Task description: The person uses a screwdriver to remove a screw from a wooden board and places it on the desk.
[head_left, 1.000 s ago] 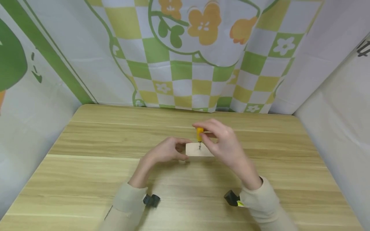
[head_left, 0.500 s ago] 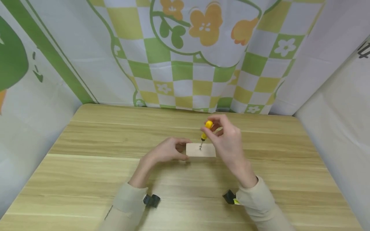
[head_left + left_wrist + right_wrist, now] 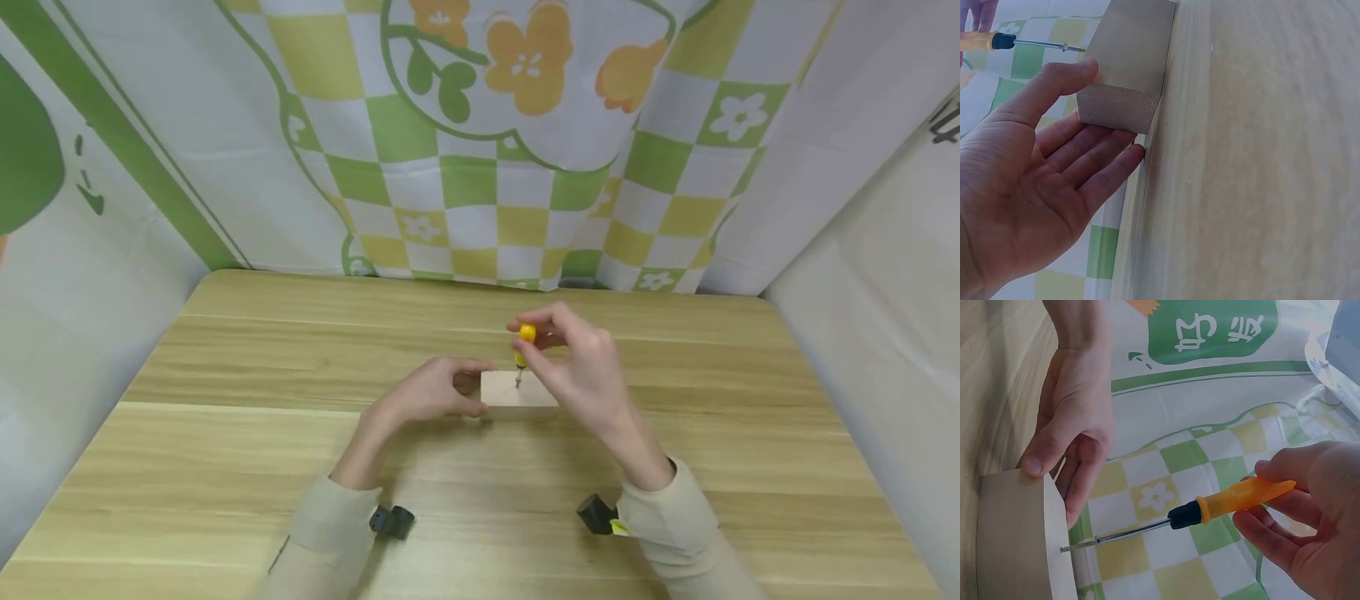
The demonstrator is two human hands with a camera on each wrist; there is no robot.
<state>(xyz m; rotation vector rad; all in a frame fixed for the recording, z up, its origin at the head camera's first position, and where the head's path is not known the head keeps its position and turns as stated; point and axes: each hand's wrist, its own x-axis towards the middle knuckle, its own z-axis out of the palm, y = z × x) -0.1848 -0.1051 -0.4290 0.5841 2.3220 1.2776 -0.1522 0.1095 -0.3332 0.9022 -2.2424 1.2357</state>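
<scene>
A pale wooden block (image 3: 498, 390) lies on the table, with a screw (image 3: 1077, 547) standing partly sunk in its top face. My left hand (image 3: 427, 390) grips the block's left end, thumb on the near side and fingers on the far side, as the left wrist view also shows. In my right hand (image 3: 585, 367) I pinch the yellow handle of a screwdriver (image 3: 1235, 500) between thumb and fingers. Its metal shaft reaches down to the screw head, and the tip meets it in the right wrist view. The right hand covers the block's right end in the head view.
The wood-grain table (image 3: 225, 467) spreads around both hands. A checked, flowered curtain (image 3: 468, 179) hangs along the table's back edge, and pale cloth walls stand at both sides. A small black camera (image 3: 392, 522) is worn at the left wrist, another black camera (image 3: 597, 514) at the right.
The screwdriver tilted to the right half a second ago and now leans less, its handle back to the left with the right hand. The left hand and block have stayed put.
</scene>
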